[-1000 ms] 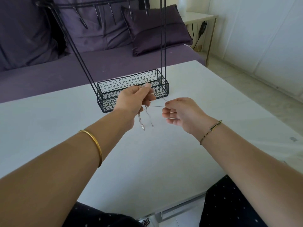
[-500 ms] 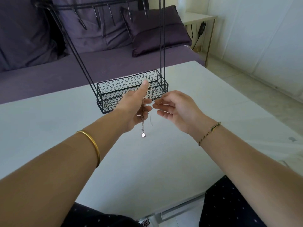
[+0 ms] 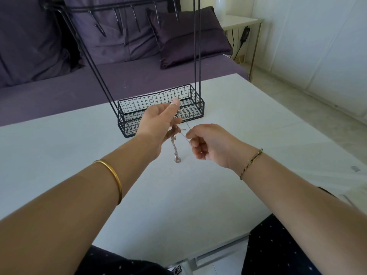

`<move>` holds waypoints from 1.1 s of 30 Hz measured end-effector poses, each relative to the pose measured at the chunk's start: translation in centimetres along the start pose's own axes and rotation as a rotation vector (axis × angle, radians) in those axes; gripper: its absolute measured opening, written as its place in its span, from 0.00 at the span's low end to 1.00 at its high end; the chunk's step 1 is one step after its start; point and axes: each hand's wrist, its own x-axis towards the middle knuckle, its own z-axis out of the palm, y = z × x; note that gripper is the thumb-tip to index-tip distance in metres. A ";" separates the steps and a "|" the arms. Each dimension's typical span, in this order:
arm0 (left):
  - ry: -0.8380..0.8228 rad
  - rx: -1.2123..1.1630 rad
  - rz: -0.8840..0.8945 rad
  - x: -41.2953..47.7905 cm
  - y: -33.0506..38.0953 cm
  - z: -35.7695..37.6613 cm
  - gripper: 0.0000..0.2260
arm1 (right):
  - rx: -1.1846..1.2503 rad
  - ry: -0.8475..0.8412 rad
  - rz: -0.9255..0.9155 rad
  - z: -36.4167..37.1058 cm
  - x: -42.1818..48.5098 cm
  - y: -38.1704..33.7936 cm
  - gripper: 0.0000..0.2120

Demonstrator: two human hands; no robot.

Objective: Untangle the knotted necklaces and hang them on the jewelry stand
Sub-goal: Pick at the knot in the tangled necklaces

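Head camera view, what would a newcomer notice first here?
Two hands at centre: the left hand pinches tangled silver necklaces, while the right hand holds one strand aside, above the white table. Behind them stands the black wire jewelry stand, its visible hooks bare, before a purple sofa.

Shiny metal chains (image 3: 175, 147); matt black wire stand (image 3: 158, 108); smooth white table (image 3: 178, 195); polished gold bangle (image 3: 113, 175).

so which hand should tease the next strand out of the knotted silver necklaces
Probably the right hand: it pinches a single thin strand drawn taut away from the knotted silver necklaces. The left hand grips them higher up, so it best serves as the anchor.
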 end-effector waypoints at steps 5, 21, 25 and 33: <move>-0.039 0.019 -0.022 -0.2 0.0 0.0 0.10 | -0.046 0.019 0.005 -0.1 0.1 0.0 0.09; -0.291 -0.042 0.052 -0.2 -0.1 0.4 0.18 | -0.091 0.044 -0.050 -0.1 -0.3 0.3 0.08; -0.273 -0.025 0.074 -0.2 0.2 0.2 0.16 | -0.146 0.012 -0.003 -0.2 -0.4 0.3 0.12; -0.296 0.049 0.037 -0.6 0.3 0.2 0.16 | -0.118 -0.068 -0.094 -0.3 -0.4 0.3 0.03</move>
